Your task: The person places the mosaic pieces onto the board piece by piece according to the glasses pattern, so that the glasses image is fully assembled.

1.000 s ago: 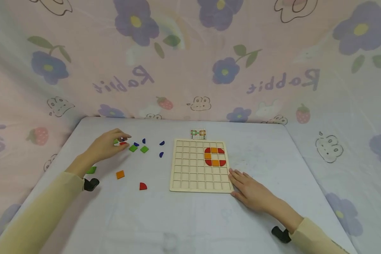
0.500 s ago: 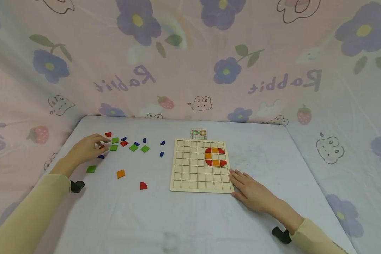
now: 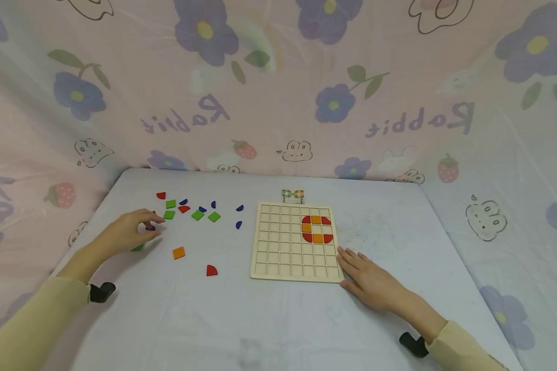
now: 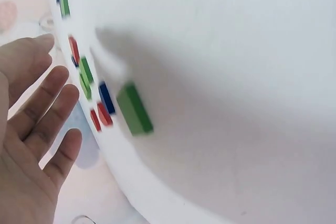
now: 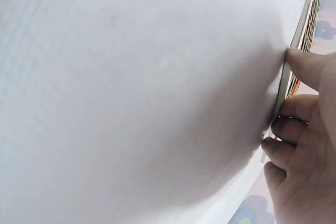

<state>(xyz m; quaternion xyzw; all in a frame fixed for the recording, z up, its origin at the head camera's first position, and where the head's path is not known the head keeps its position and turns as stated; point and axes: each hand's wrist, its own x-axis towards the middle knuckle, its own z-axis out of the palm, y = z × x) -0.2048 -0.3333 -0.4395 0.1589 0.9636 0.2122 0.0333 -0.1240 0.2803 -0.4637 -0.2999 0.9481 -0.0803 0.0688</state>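
Observation:
My left hand [image 3: 129,231] hovers at the left of the table, fingers spread and nothing between them. Below it lies a green square tile [image 4: 134,109], with a blue half-round tile [image 4: 106,98] and a red quarter-round tile [image 4: 104,114] close by. Its fingers partly cover these in the head view. My right hand [image 3: 369,281] rests against the right edge of a wooden grid board [image 3: 288,252], its fingertips touching the rim. Red quarter-round tiles [image 3: 307,237] and orange square tiles [image 3: 317,238] form a ring, with a gap at its right, in the board's upper right cells.
Several green, blue and red tiles [image 3: 197,215] lie scattered left of the board. An orange square tile [image 3: 179,252] and a red quarter-round tile [image 3: 212,270] lie nearer the front. A small pattern card [image 3: 293,195] sits behind the board.
My left hand has drawn back left and towards the front over the loose tiles, uncovering the farther red and green ones. The right hand has stayed at the board's edge.

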